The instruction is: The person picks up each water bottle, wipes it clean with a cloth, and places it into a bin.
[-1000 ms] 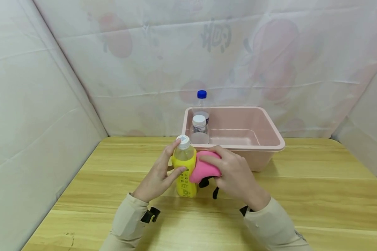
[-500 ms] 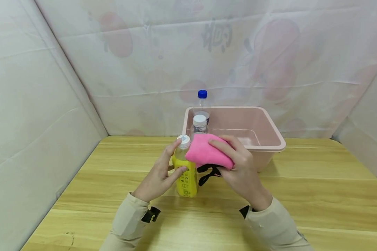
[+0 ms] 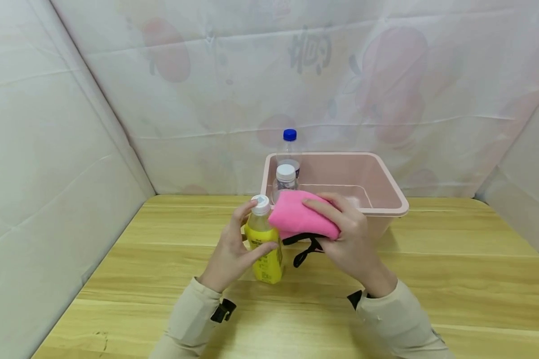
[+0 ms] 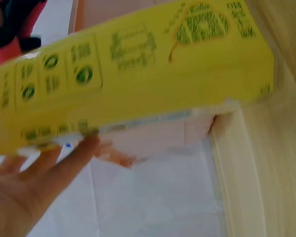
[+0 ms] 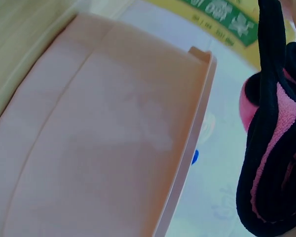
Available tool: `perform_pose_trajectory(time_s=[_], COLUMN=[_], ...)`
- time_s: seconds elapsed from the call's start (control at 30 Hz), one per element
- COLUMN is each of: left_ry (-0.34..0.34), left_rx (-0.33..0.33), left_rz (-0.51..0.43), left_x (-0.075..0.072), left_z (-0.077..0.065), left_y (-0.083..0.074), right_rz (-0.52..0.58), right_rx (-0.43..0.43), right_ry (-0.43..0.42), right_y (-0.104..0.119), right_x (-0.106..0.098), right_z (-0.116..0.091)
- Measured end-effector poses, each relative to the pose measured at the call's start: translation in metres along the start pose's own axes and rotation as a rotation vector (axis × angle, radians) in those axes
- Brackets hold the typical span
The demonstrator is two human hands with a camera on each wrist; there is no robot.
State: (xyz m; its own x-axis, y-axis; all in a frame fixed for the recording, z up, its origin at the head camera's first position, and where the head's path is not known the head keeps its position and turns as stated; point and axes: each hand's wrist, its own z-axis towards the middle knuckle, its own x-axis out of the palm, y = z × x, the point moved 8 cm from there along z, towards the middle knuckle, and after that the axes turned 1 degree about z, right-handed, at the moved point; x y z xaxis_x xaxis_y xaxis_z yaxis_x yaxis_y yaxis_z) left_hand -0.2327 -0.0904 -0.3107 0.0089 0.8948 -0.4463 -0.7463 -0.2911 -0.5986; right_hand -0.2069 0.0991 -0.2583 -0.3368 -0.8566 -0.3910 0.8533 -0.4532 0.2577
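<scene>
My left hand (image 3: 226,257) grips a bottle (image 3: 268,259) with a white cap and a yellow label, thumb across the front and fingers behind. The bottle leans slightly, its cap toward the left. In the left wrist view, the yellow label (image 4: 138,74) spans the frame above my fingers. My right hand (image 3: 350,239) holds a folded pink towel (image 3: 300,214) with black edging, right beside the bottle's neck. A black loop (image 3: 304,253) hangs below the towel. In the right wrist view, rolled layers of the black-edged towel (image 5: 274,148) show at the right.
Behind my hands stands a pale pink plastic bin (image 3: 402,207). Inside its left end are a clear bottle with a white cap (image 3: 286,172) and another with a blue cap (image 3: 289,134). Pale fabric walls (image 3: 215,99) enclose the wooden table (image 3: 130,279).
My right hand has lifted the towel from beside the label to the bottle's neck, and it now faces differently. My left hand has shifted slightly right and the bottle has tipped a little.
</scene>
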Motion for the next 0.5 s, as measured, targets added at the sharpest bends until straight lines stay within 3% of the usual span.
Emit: perform_pose_trajectory(time_s=[0.17,0.37,0.5], left_ry=[-0.078,-0.066,-0.050], left_rx=[0.053,0.088,0.100], left_rz=[0.042,-0.004,0.016], left_x=[0.0018,0.0027,-0.0030], left_z=[0.0003,0.0009,0.0008], left_y=[-0.0040,-0.0055,-0.0035], right_rz=[0.010,0.007,0.001], right_rx=[0.022,0.038,0.067], right_ry=[-0.040,-0.057,-0.066], right_y=[-0.0033,-0.0055,-0.0084], right_x=[-0.0081,-0.0102,-0.0110], right_z=[0.0017,0.0014,0.0013])
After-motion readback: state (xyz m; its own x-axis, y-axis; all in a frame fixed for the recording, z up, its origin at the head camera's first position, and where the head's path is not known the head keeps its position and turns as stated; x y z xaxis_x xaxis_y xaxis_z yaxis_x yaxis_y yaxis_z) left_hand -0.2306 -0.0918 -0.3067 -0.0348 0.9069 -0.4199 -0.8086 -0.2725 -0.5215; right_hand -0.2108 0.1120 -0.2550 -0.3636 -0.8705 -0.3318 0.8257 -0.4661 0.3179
